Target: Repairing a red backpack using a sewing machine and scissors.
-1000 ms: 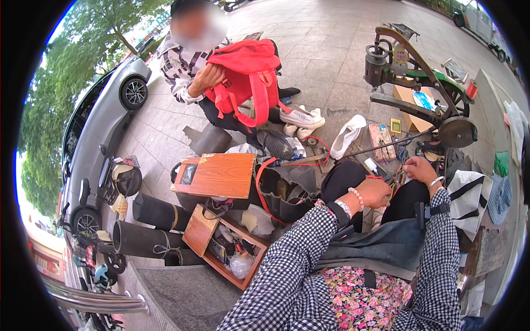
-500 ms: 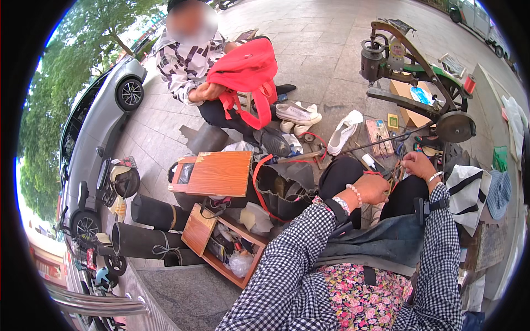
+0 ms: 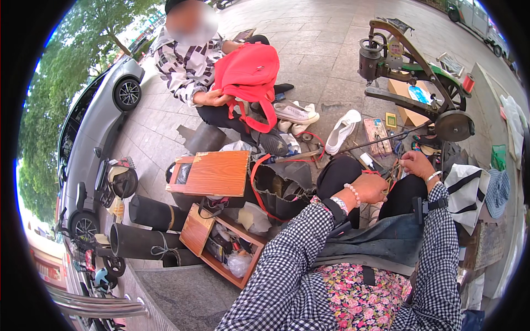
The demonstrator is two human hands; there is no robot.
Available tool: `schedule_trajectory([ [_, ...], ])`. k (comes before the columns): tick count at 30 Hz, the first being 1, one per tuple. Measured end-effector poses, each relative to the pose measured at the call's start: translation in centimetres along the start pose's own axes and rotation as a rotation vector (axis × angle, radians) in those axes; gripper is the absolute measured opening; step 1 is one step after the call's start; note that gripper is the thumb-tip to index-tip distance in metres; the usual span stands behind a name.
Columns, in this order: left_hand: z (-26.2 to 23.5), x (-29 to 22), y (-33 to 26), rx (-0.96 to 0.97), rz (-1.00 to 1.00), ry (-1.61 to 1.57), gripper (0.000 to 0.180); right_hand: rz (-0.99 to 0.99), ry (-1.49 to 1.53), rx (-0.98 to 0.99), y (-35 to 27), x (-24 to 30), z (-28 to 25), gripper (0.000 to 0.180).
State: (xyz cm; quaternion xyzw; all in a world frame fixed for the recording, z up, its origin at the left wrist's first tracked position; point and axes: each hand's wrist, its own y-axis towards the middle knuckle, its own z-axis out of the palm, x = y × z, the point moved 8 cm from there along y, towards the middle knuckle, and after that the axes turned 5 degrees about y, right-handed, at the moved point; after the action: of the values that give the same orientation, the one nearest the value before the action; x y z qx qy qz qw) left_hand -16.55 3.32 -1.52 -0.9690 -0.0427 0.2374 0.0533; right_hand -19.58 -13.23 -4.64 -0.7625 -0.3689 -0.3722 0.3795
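My left hand (image 3: pixel 369 187), with a bead bracelet at the wrist, is closed over my knee on a small dark piece (image 3: pixel 386 175) with a bit of red on it. Just to its right, my right hand (image 3: pixel 417 164) pinches a thin metal tool (image 3: pixel 395 172) against that piece. Both sleeves are black-and-white checked. What the piece is stays too small to tell. A grey apron (image 3: pixel 381 243) lies across my lap.
A person sits opposite holding a red backpack (image 3: pixel 248 74). White sneakers (image 3: pixel 295 113) and a single white shoe (image 3: pixel 341 131) lie on the paving. A hand-cranked stitching machine (image 3: pixel 419 83) stands at the right. A wooden tool box (image 3: pixel 212 174), black rolls (image 3: pixel 154 212) and a grey car (image 3: pixel 94 138) are to the left.
My hands stay close together over my knee with little movement. The person opposite has shifted the red backpack lower on their lap. The view has tilted slightly.
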Motion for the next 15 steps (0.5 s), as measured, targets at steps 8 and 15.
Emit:
schedule_trajectory([
  [8,0.22,0.03,0.07,0.012,-0.003,0.014,0.026,-0.003,-0.002,-0.009,0.25,-0.63,-0.05,0.023],
  [15,0.07,-0.05,0.07,0.008,0.001,0.015,0.026,0.007,-0.009,-0.022,-0.02,-0.19,-0.12,0.023],
])
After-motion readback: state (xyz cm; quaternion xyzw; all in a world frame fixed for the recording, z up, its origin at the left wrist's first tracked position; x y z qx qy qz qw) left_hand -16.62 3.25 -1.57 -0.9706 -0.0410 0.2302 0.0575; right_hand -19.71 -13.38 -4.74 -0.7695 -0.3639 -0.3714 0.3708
